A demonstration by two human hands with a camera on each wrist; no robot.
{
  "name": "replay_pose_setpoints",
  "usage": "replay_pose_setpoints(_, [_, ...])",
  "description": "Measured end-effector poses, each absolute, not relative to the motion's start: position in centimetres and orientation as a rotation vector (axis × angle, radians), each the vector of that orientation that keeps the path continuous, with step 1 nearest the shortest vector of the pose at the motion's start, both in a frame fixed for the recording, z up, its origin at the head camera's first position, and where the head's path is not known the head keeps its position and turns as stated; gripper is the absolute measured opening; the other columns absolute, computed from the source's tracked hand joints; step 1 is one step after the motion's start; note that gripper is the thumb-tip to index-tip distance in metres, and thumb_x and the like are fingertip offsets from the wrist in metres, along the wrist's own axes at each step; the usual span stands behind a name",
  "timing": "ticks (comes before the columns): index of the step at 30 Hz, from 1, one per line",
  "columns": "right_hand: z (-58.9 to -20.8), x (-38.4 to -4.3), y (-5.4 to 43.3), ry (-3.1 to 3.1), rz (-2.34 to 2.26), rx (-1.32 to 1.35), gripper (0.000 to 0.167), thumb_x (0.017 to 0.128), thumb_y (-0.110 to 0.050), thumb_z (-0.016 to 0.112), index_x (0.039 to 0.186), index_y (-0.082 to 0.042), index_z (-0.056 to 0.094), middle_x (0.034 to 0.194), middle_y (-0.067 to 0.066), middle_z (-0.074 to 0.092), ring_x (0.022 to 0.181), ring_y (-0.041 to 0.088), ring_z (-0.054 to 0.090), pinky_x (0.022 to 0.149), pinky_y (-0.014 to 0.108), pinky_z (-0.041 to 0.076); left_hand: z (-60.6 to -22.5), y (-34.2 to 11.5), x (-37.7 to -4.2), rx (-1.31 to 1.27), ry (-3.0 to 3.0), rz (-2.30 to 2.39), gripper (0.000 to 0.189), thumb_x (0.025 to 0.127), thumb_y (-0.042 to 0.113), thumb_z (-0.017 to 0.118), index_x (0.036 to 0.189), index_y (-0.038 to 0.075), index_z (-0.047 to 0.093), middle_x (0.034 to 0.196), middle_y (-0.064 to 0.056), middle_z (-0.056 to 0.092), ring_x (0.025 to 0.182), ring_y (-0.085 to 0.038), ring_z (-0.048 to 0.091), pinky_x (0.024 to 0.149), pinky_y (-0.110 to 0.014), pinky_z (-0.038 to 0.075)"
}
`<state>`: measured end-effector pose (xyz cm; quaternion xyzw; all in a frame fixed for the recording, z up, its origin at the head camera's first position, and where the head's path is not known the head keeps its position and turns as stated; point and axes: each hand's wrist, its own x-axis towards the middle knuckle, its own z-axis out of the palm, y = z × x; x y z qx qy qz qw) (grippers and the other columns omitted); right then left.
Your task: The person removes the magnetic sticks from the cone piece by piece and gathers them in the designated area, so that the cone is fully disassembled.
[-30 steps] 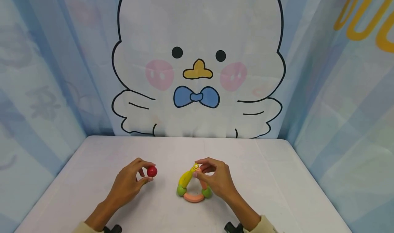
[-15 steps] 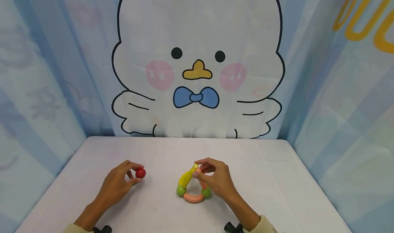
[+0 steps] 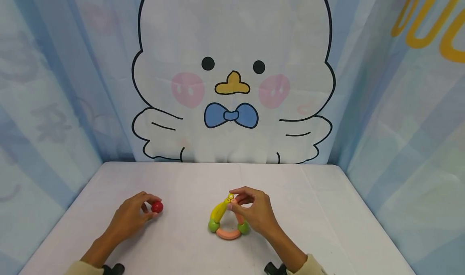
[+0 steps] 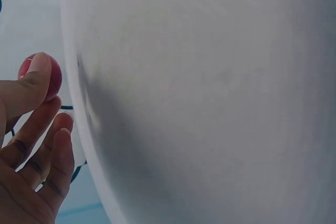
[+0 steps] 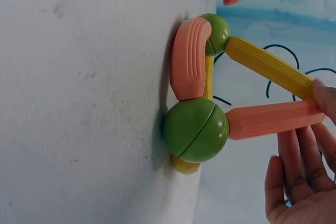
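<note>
My left hand [image 3: 128, 218] pinches a small red ball [image 3: 157, 207] between thumb and fingers, held over the left part of the table. In the left wrist view the thumb covers part of the ball [image 4: 55, 80]. Near the table's middle stands a construction of magnetic rods and balls. Two green balls [image 3: 214, 225] are joined at its base by a curved orange rod [image 3: 228, 234]. A yellow rod [image 5: 270, 66] and a straight orange rod [image 5: 268, 121] lean up from them. My right hand [image 3: 257, 211] pinches these rods together at their upper ends.
The white table [image 3: 308, 218] reaches back to a curtain [image 3: 232, 141] printed with a cartoon chick. Blue and white curtains [image 3: 43, 105] hang on both sides. Dark wrist cameras [image 3: 114, 269] show at both sleeves.
My left hand has moved left and slightly toward me, carrying the red ball away from the rod construction. The right hand keeps its hold in the same place.
</note>
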<state>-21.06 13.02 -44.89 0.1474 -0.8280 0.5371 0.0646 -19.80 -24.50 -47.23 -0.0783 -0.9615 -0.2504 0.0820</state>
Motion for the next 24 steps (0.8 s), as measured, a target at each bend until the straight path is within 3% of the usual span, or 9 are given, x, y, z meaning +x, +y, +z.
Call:
replay_pose_setpoints(5, [-44.87,-20.99,13.04,-2.498,1.625,0.438,0.033,0.083,-0.021,0.093,0.114,-0.023,0.081,0.09,-0.006,0.075,0.084,0.01,0.073,0.087,0.037,0.063,-47.3,-24.87,-19.98,-0.224,-2.913,-0.752,0.045,0.08,0.009,0.092,0.122,0.01,0.076,0.105,-0.003,0.07,0.087,-0.014,0.061,0.073,-0.026,0.052])
replay_pose_setpoints(12, [-44.87,-20.95,13.07,-2.509,1.624,0.443,0.036,0.083,-0.021,0.092,0.117,-0.016,0.081,0.091,-0.005,0.075,0.085,0.011,0.073,0.086,0.032,0.063,-47.52,-25.01,-19.91,-0.192,-2.957,-0.739,0.045,0.081,0.011,0.093,0.122,0.011,0.076,0.106,-0.002,0.071,0.088,-0.014,0.06,0.075,-0.028,0.054])
replay_pose_setpoints(24, [-44.8,-21.0,13.1,-2.501,1.628,0.458,0.036,0.084,-0.021,0.092,0.117,-0.015,0.081,0.091,-0.006,0.075,0.084,0.01,0.073,0.089,0.045,0.063,-47.58,-25.01,-19.88,-0.188,-2.964,-0.74,0.049,0.081,0.012,0.093,0.126,0.012,0.074,0.107,-0.003,0.071,0.087,-0.013,0.06,0.074,-0.025,0.053])
